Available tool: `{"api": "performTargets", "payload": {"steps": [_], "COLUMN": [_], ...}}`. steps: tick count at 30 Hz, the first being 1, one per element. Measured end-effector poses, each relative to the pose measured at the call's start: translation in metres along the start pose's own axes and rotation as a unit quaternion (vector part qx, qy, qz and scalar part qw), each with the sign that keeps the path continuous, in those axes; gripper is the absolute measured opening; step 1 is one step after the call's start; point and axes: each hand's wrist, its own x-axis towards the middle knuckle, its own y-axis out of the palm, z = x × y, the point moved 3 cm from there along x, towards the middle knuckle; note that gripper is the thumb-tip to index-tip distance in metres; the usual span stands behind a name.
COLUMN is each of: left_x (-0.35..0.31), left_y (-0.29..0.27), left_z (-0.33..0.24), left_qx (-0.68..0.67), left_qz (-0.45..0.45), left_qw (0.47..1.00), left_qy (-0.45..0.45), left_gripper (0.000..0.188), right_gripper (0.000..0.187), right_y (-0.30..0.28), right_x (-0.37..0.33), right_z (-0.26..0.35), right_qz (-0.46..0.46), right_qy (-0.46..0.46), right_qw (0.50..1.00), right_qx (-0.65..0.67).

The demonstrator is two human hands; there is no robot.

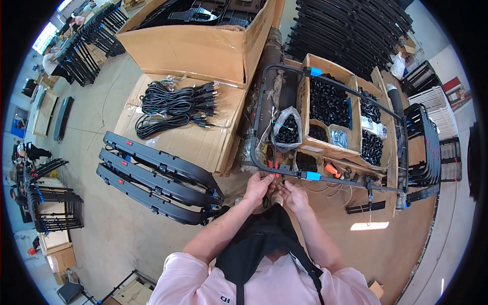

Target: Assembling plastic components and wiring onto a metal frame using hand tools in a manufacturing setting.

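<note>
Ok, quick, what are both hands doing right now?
Left hand: fingers bent by the black frame; grip can't be told.
Right hand: fingers bent; can't tell if holding anything.

Coiled black cables (165, 101), open cardboard box (188, 53)

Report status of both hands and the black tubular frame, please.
Left hand, right hand: at near side of black tubular frame; grip unclear. Frame extends over brown cardboard box. Clear plastic bag inside frame's outline.
</note>
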Motion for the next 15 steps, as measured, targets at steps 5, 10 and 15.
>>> {"api": "performTargets", "payload": {"steps": [5, 10, 15], "left_x": [0.000, 0.004, -0.001], "left_y": [-0.003, -0.006, -0.005], "left_z": [0.001, 0.005, 0.005], "left_qx": [0.014, 0.010, 0.039], "left_qz": [-0.025, -0.022, -0.035], "left_qw": [1.000, 0.999, 0.998], "left_qy": [-0.003, -0.027, -0.033], "left_gripper": [0.014, 0.014, 0.015], "right_gripper": [0.014, 0.016, 0.016], "right_y": [0.028, 0.033, 0.035], "right_x": [0.019, 0.031, 0.026], "right_z": [-0.005, -0.016, -0.005], "right_qz": [0.075, 0.123, 0.165], "right_qy": [0.034, 0.077, 0.106], "right_qw": [0.996, 0.989, 0.980], "right_qx": [-0.021, 0.005, -0.015]}}
